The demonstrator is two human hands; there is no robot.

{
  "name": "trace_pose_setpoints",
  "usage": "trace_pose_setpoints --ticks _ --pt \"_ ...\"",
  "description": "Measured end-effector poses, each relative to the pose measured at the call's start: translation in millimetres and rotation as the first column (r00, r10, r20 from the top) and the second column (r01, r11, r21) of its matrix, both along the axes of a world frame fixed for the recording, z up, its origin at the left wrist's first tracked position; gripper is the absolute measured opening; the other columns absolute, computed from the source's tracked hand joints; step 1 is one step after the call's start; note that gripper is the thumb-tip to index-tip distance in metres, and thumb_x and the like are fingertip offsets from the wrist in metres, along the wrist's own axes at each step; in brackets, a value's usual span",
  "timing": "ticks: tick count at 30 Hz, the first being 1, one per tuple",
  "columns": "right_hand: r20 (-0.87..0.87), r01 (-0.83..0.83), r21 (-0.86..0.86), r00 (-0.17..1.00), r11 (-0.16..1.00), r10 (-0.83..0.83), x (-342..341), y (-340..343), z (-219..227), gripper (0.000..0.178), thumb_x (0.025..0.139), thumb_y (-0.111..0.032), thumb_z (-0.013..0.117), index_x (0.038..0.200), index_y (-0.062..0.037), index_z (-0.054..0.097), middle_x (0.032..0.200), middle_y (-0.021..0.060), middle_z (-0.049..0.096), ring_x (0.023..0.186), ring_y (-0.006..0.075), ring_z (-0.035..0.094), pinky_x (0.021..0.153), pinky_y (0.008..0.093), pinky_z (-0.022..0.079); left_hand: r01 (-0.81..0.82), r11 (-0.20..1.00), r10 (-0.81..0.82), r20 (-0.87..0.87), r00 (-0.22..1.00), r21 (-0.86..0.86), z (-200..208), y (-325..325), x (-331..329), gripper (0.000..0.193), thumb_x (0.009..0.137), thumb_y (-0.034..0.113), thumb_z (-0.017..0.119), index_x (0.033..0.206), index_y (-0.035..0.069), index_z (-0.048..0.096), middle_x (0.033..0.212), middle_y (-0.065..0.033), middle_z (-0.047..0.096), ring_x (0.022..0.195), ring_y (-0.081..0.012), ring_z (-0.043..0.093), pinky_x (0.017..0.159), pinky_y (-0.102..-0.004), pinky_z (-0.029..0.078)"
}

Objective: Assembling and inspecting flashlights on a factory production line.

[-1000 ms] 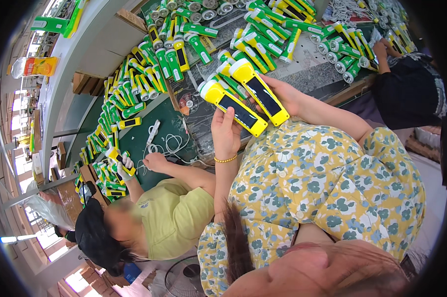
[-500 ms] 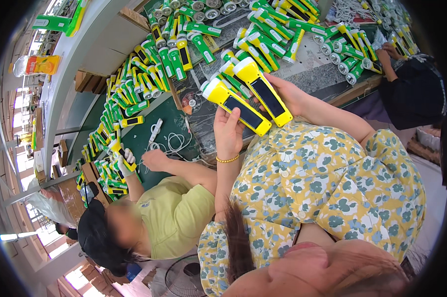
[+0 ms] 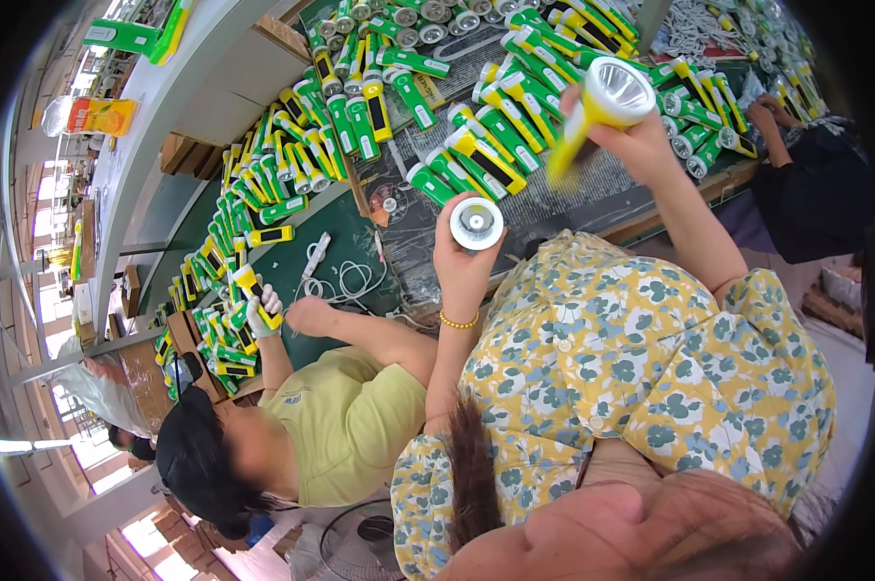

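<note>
- Both yellow flashlights, flat with dark panels up a second ago, now stand lens-up toward the camera.
- Right hand point(image 3: 641, 140) wraps fingers around the yellow flashlight point(image 3: 592, 111) at 1 o'clock.
- Left hand point(image 3: 464, 261) clasps the second flashlight point(image 3: 476, 224), probably to check its lens.
- Green flashlights point(image 3: 476, 160) crowd the workbench point(image 3: 573, 198) at 12 o'clock.

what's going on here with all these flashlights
A person in a floral top holds a flashlight in each hand over a workbench. The left hand holds one end-on, its round lens facing the camera; the right hand lifts a yellow flashlight higher. Rows of green and yellow flashlights cover the bench. A co-worker in a yellow shirt handles another nearby.
</note>
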State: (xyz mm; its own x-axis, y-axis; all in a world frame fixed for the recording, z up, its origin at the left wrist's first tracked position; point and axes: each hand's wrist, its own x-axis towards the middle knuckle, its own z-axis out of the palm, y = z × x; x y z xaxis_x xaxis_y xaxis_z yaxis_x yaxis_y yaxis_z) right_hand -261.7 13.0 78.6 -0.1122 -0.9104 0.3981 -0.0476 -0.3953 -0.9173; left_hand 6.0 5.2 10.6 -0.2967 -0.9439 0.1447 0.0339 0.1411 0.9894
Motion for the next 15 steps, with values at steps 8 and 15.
trace_pose_setpoints --ticks 8,15 --pt "-0.273 0.206 0.381 0.957 0.902 -0.103 -16.3 7.2 -44.5 0.049 0.076 -0.020 0.076 0.119 -0.0038 0.057 0.108 0.0068 0.066 0.100 0.0129 0.060 0.089 0.0306 0.047 0.333 0.909 -0.013 -0.782 0.623 0.250 -1.3 -12.8 0.5 0.059 0.080 -0.004 0.064 0.132 0.002 0.039 0.120 -0.0129 0.057 0.113 -0.0245 0.055 0.095 -0.0332 0.045" --pt "-0.537 -0.287 0.192 0.770 0.939 0.345 28.2 8.1 -64.1 0.062 0.073 -0.030 0.077 0.122 -0.0011 0.052 0.135 0.0211 0.042 0.127 0.0357 0.040 0.106 0.0411 0.033 0.238 0.904 -0.079 -0.409 0.909 0.354 -38.2 -28.5 -16.7 0.047 0.083 -0.010 0.057 0.127 0.001 0.045 0.121 -0.0106 0.056 0.110 -0.0203 0.056 0.095 -0.0336 0.046"
